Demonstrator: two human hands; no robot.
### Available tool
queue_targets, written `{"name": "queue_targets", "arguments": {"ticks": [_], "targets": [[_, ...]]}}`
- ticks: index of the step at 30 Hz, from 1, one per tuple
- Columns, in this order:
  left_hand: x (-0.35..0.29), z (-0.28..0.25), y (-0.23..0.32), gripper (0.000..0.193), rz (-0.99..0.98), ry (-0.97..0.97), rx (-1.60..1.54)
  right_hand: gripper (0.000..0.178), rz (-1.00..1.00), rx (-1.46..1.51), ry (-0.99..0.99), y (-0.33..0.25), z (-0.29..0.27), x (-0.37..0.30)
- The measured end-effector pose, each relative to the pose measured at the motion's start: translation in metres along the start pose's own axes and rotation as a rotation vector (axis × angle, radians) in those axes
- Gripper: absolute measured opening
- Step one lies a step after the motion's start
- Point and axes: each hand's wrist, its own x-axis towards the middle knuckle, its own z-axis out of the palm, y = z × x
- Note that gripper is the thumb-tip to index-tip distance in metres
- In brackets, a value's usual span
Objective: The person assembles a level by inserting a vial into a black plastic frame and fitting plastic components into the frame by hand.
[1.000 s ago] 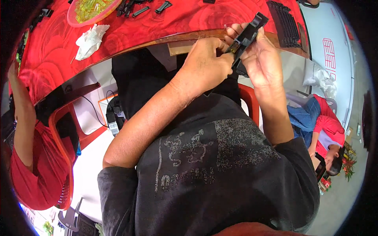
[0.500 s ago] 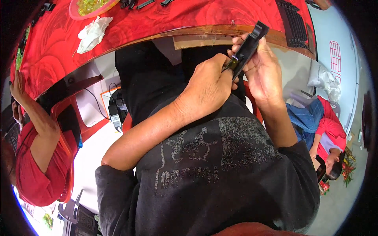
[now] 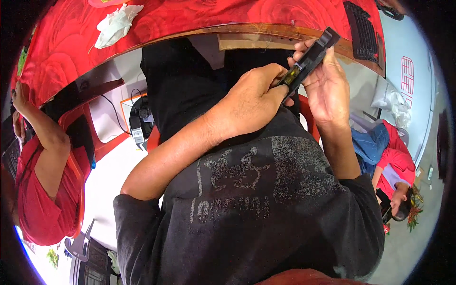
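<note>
A long black plastic body (image 3: 313,55), apparently that of a small spirit level, is held slantwise above my lap, its far end pointing up to the right. Set into it near the lower end is a small yellow-green vial (image 3: 292,75). My left hand (image 3: 254,99) is closed around that lower end, thumb and fingers pressing close to the vial. From the other side my right hand (image 3: 330,90) grips the body, with fingers behind it and thumb along its edge. Fingers partly hide the lower end.
The red-covered table (image 3: 190,19) curves ahead, with crumpled white tissue (image 3: 116,26) and a pink-rimmed bowl (image 3: 107,3) on it. Similar black pieces (image 3: 361,33) lie stacked at the right. A person in red (image 3: 52,190) sits at the left, another (image 3: 396,152) at the right.
Both hands and the black body have shifted slightly right in the picture. More of the yellow-green vial shows now. The view has tilted, so less of the bowl is visible.
</note>
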Motion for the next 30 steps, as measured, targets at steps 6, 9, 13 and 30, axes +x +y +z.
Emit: {"name": "queue_targets", "arguments": {"ticks": [6,9,13,30], "targets": [[0.000,0.006,0.000,0.018,-0.016,0.100,0.084,0.041,-0.025,-0.004,-0.025,-0.001,-0.001,-0.003],[0.001,0.006,-0.001,0.018,0.035,0.124,0.215,0.041,-0.038,0.006,-0.034,-0.001,-0.001,-0.003],[0.001,0.005,0.003,0.017,0.018,0.113,0.207,0.042,-0.045,0.078,-0.040,-0.002,0.000,-0.004],[-0.003,0.013,0.007,0.015,0.005,0.251,0.186,0.045,-0.036,0.030,-0.033,0.001,0.011,-0.007]]}}
